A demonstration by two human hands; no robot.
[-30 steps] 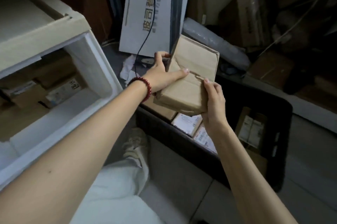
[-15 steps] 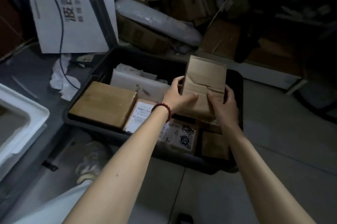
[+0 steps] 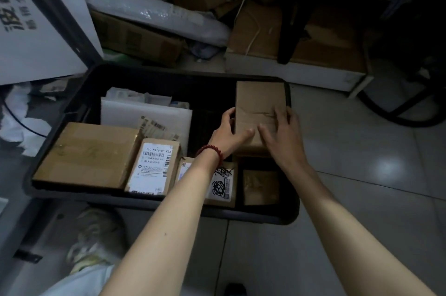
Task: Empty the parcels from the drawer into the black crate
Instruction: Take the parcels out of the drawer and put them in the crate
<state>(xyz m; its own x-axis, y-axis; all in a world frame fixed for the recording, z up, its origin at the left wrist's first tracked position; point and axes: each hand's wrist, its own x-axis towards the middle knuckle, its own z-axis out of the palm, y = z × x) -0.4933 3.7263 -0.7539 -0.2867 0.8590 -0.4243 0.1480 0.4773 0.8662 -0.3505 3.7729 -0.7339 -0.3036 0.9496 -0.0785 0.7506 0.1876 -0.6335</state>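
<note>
The black crate lies on the floor in front of me, with several parcels inside. A brown paper parcel sits low in its right end, against the right wall. My left hand, with a red bead bracelet at the wrist, grips the parcel's left edge, thumb on top. My right hand lies on its near right part, fingers spread over the paper. A large brown box, a labelled box and a white padded envelope fill the crate's left half. The drawer is out of view.
A white printed board leans at the left behind the crate. Cardboard boxes and a bubble-wrap roll pile up behind it. A low white-edged platform stands at the back right. My shoe is near the crate's front wall.
Both hands carried the brown parcel from beside the drawer over the crate and lowered it into the right end. The view swung right, so the drawer left the frame.
</note>
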